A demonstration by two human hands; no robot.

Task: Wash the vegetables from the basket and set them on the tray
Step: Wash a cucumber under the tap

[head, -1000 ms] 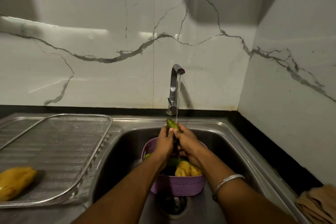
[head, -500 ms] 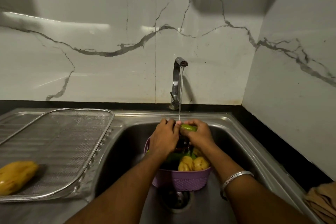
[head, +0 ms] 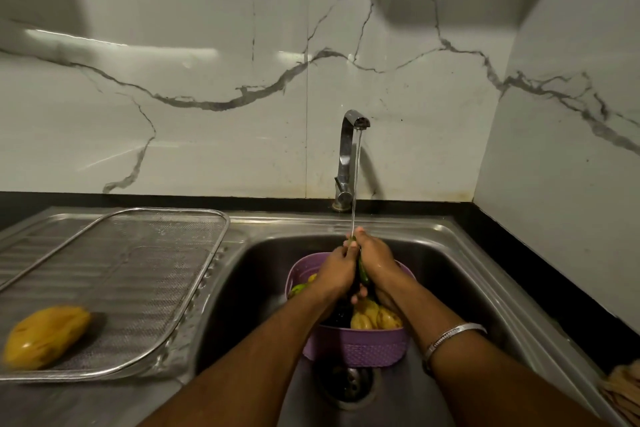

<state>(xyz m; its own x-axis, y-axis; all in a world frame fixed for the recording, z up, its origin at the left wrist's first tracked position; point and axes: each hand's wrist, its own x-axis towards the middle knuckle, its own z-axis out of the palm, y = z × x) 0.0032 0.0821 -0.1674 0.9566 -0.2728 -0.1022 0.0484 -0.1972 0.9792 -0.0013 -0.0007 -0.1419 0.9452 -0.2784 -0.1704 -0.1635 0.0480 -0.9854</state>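
A long green vegetable [head: 363,272] is clasped between my left hand [head: 335,270] and my right hand [head: 375,258], under the running water of the tap [head: 348,152]. Both hands wrap it from either side, so only a narrow green strip shows. Below them a purple basket [head: 356,345] stands in the sink [head: 460,274] with yellow vegetables [head: 375,317] and a dark one inside. On the left, a wire mesh tray [head: 145,263] holds one yellow vegetable [head: 45,336] at its near left corner.
The sink drain [head: 348,383] lies just in front of the basket. A brown cloth [head: 623,392] sits on the counter at the far right edge. Marble walls close in behind and to the right.
The green vegetable has turned from lying crosswise at my right fingertips to upright between both palms. My hands have closed together around it under the stream.
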